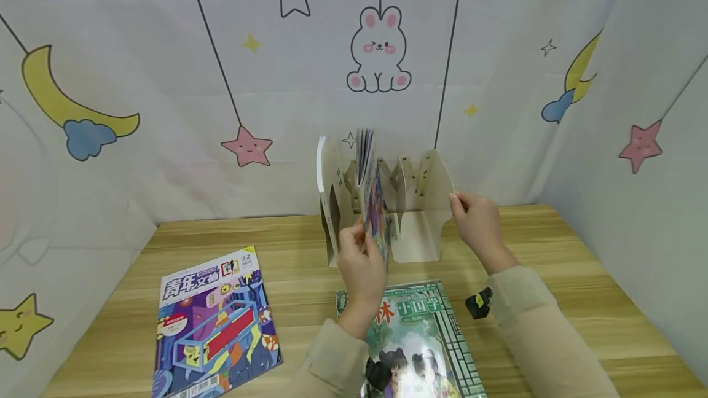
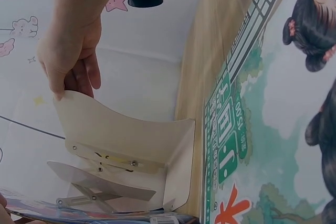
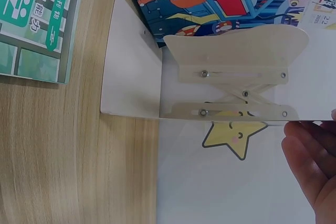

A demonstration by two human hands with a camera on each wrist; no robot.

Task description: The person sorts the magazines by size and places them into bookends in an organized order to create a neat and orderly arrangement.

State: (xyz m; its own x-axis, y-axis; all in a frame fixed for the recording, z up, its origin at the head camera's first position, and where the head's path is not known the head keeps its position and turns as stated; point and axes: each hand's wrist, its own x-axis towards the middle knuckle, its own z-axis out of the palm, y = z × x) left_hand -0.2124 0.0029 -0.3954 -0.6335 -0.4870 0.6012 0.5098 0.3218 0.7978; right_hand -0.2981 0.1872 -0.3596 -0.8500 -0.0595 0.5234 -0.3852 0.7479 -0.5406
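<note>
While your left hand (image 1: 362, 269) pinches the upright magazine (image 1: 375, 207) standing in the cream rack (image 1: 416, 239), your right hand (image 1: 480, 226) grips its right end panel (image 1: 440, 189); 2 others, a purple magazine (image 1: 218, 324) and green magazine (image 1: 415, 330), lie flat.

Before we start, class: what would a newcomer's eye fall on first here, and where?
Probably the flat purple magazine at front left, then the green one at front middle. Behind them, the left hand holds an upright magazine at the rack, whose right end the right hand grips.
</note>
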